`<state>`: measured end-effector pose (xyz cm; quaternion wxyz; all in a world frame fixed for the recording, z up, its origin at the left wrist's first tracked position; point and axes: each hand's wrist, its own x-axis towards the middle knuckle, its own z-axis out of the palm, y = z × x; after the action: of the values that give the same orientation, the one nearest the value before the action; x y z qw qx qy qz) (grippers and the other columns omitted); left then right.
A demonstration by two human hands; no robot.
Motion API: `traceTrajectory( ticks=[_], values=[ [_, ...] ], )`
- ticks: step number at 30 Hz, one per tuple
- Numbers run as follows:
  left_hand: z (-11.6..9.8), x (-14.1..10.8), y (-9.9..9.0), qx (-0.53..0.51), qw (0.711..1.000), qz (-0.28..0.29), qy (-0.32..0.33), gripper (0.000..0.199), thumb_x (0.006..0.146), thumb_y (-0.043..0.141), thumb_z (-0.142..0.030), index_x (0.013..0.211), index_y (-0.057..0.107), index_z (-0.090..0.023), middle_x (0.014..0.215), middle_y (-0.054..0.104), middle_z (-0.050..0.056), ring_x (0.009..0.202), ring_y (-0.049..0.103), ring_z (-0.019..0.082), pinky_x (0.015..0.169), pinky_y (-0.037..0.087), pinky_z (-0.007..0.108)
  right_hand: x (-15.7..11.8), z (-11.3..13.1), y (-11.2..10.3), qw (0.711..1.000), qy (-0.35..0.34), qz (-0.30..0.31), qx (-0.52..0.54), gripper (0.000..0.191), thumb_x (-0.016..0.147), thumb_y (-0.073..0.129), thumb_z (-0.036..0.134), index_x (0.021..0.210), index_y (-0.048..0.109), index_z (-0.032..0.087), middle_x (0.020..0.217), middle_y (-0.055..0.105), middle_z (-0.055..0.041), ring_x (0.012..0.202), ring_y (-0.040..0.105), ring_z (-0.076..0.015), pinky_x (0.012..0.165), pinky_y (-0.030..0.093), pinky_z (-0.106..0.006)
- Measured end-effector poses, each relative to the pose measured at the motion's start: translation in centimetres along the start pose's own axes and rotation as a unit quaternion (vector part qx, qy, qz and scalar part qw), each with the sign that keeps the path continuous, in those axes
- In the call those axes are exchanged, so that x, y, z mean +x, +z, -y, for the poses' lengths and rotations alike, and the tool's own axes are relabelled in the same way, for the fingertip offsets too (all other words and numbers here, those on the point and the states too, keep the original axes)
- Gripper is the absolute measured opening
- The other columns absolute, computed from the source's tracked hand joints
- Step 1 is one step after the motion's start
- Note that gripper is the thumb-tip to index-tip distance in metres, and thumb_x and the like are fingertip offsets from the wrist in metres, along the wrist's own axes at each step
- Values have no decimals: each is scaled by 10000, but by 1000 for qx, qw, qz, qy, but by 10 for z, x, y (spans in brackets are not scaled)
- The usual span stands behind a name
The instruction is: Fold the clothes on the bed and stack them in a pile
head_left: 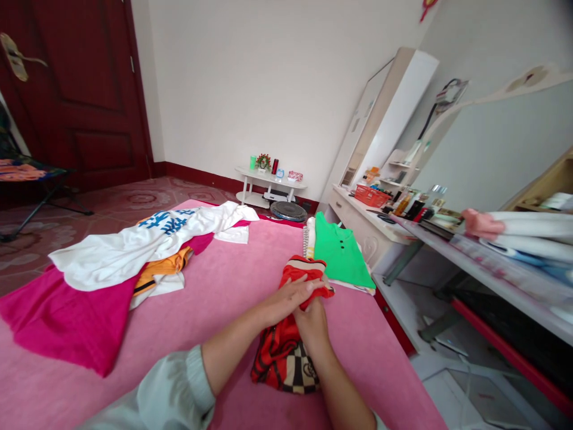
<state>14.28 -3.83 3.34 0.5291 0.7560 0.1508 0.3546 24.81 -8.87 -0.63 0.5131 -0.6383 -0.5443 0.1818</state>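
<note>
A red garment (289,349) with black-and-cream checks lies partly folded on the pink bedspread (224,322) in front of me. My left hand (290,298) rests flat across its upper part, fingers stretched out toward the right. Just below it, my right hand (311,325) is closed on the cloth, its fingertips hidden by the folds. Beyond my hands, a green shirt (340,248) is folded on top of a stack of clothes. Over on the left, a white T-shirt (111,254) with blue print lies loosely on a magenta garment (85,316) and an orange one (163,272).
A white dressing table (347,203) with bottles and a red basket (371,195) stands along the right, near a desk (447,251). Past the bed's far edge are a round dark-topped object (289,210) and a low white table (268,176). A folding chair (40,173) is far left.
</note>
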Motion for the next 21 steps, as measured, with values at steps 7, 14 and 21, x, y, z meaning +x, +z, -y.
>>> traceTrajectory(
  ticks=[7, 14, 21],
  values=[
    [26, 5, -25, -141, 967, -211, -33, 552, 932, 288, -518, 1181, 596, -132, 1191, 631, 121, 1126, 571, 228, 1039, 376, 407, -3, 14, -7, 973, 90, -95, 192, 355, 740, 489, 277, 1055, 604, 160, 1011, 698, -63, 916, 650, -229, 801, 523, -335],
    [63, -10, -46, 57, 938, -327, -100, 486, 922, 339, -487, 1217, 540, -157, 1167, 635, 119, 1080, 590, 226, 978, 404, 389, 59, 45, -102, 962, -26, -266, 58, 302, 726, 551, 336, 967, 624, 170, 962, 684, -40, 858, 620, -217, 795, 492, -320],
    [64, -7, -40, 127, 942, -273, -148, 501, 912, 342, -525, 1303, 466, -238, 1166, 639, 88, 1081, 589, 251, 933, 404, 388, 211, 23, -155, 950, -102, -184, -230, 291, 726, 512, 270, 937, 644, 117, 868, 673, -105, 812, 591, -217, 807, 438, -365]
  ],
)
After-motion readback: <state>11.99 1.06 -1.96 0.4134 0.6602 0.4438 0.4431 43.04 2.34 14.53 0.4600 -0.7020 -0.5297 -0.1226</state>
